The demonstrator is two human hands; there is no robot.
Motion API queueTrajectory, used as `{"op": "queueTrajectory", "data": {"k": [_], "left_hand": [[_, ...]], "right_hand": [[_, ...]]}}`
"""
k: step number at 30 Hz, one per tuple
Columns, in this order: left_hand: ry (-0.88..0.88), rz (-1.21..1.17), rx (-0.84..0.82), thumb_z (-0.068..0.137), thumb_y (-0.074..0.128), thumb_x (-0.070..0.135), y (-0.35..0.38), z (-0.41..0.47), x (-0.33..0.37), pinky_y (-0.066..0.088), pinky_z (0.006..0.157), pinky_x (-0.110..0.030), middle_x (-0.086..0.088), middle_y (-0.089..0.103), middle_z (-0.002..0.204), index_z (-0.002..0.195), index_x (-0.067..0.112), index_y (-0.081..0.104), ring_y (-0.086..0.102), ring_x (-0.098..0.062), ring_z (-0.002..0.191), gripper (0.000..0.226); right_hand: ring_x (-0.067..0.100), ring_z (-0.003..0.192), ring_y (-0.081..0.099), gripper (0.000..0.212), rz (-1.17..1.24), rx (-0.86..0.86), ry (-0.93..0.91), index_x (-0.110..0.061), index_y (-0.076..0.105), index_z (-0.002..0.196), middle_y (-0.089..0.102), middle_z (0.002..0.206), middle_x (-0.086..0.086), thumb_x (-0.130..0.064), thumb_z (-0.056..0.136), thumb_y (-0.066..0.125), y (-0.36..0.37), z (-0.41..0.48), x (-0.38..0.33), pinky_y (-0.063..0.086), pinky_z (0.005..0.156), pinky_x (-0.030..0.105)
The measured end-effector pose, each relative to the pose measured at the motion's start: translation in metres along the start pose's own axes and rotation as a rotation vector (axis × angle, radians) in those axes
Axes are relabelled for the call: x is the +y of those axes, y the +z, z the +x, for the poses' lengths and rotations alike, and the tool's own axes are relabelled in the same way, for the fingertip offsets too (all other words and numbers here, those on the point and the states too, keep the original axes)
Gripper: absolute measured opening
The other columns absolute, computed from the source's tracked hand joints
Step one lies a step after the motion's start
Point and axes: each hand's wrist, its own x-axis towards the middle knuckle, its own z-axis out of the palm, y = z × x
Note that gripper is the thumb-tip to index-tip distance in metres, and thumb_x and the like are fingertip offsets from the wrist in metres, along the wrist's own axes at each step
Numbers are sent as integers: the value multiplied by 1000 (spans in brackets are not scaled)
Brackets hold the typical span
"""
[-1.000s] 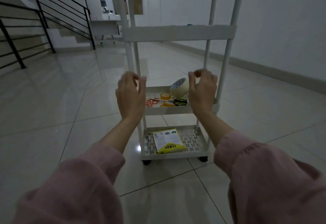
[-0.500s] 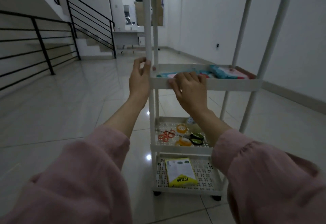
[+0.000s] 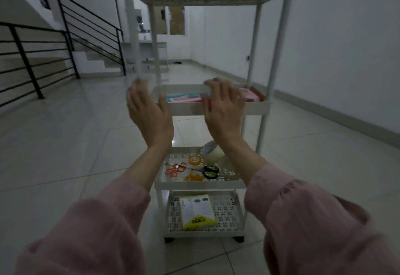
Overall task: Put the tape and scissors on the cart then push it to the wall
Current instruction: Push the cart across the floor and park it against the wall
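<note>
Glossy tiled floor (image 3: 65, 145), white walls. Tall white perforated-shelf plastic cart (image 3: 263, 132). Left hand (image 3: 149, 114) and right hand (image 3: 224, 110) spread wide, empty, blurred. On third shelf: black-handled scissors (image 3: 207, 171) centre, round beige tape roll (image 3: 211, 152) at rear edge.

Both my arms reach forward, pink sleeves pushed back to mid-forearm. My left hand (image 3: 149, 115) is raised with its back toward me, fingers loosely spread and slightly blurred, gripping nothing. My right hand (image 3: 224, 110) is level with it, fingers splayed and curled forward, also empty.
</note>
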Motion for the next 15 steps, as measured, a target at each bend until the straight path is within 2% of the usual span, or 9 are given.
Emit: {"op": "queueTrajectory", "data": {"k": [1, 3, 5, 7, 9, 12, 15], "left_hand": [[117, 58, -46, 95, 43, 28, 9, -14, 8, 25, 111, -42, -9, 32, 150, 139, 17, 34, 23, -26, 139, 46], [339, 129, -150, 92, 44, 29, 31, -39, 23, 31, 106, -46, -10, 41, 142, 134, 20, 37, 26, -23, 130, 44], [472, 230, -209, 91, 44, 33, 52, -55, 34, 36, 98, -45, -10, 53, 130, 128, 20, 43, 28, -22, 118, 40], [506, 329, -212, 90, 38, 38, 67, -62, 38, 28, 95, -42, -9, 58, 122, 121, 20, 52, 28, -22, 115, 39], [481, 374, -192, 90, 39, 40, 73, -60, 39, 23, 90, -41, -9, 59, 118, 115, 22, 55, 28, -23, 112, 35], [485, 375, -175, 89, 48, 39, 76, -57, 42, 34, 89, -46, -7, 60, 111, 110, 23, 58, 29, -22, 108, 28], [488, 309, -173, 89, 51, 39, 78, -56, 43, 37, 88, -49, -7, 61, 110, 109, 23, 60, 28, -22, 110, 27]], "right_hand": [[19, 111, 39, 29, -7, 95, 82, -18, 57, 110, 61, 116, 8, -33, 88, 45, -12, 2, 15, 24, 87, 33], [18, 110, 35, 34, 50, 202, 282, -16, 53, 115, 55, 121, 11, -35, 87, 47, -34, 7, 44, 20, 79, 25], [21, 116, 37, 39, 190, 151, 473, -13, 48, 124, 47, 127, 12, -34, 91, 47, -45, 10, 70, 28, 88, 28], [23, 118, 40, 39, 312, 57, 536, -15, 44, 129, 44, 127, 11, -32, 94, 47, -48, 10, 87, 42, 92, 36], [22, 116, 43, 38, 403, 17, 559, -18, 42, 131, 46, 122, 11, -30, 95, 45, -49, 12, 96, 48, 90, 35], [22, 114, 46, 32, 422, -37, 621, -15, 46, 126, 49, 117, 11, -29, 97, 42, -49, 15, 107, 44, 78, 27], [20, 113, 47, 28, 382, -53, 626, -12, 49, 119, 50, 117, 10, -28, 98, 40, -45, 16, 113, 40, 75, 24]]}}
